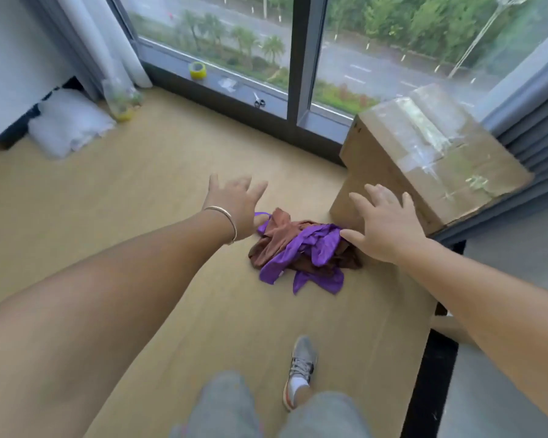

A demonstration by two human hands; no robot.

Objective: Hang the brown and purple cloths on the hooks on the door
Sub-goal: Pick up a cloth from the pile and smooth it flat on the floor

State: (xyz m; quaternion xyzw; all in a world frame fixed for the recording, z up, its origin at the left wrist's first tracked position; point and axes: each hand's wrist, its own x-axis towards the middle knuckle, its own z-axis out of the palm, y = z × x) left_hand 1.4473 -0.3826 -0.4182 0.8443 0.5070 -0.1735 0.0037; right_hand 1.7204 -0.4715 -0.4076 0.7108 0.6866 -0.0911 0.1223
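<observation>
Two cloths, the brown cloth (pixel 277 237) and purple cloth (pixel 310 248), are seen tangled together on the floor (pixel 171 184) beside a cardboard box (pixel 424 159). Left hand (pixel 234 203) and right hand (pixel 383 226) are held above them, fingers spread apart, nothing gripped.

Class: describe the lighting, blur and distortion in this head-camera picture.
Head view: soft daylight from the window, with faint shadows; wide-angle bending at the frame edges; glare on the taped cardboard box; the tangled cloths are fairly sharp.

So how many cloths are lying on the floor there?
2, tangled in one heap beside the cardboard box: a brown cloth and a purple cloth. More could be hidden underneath.
</observation>
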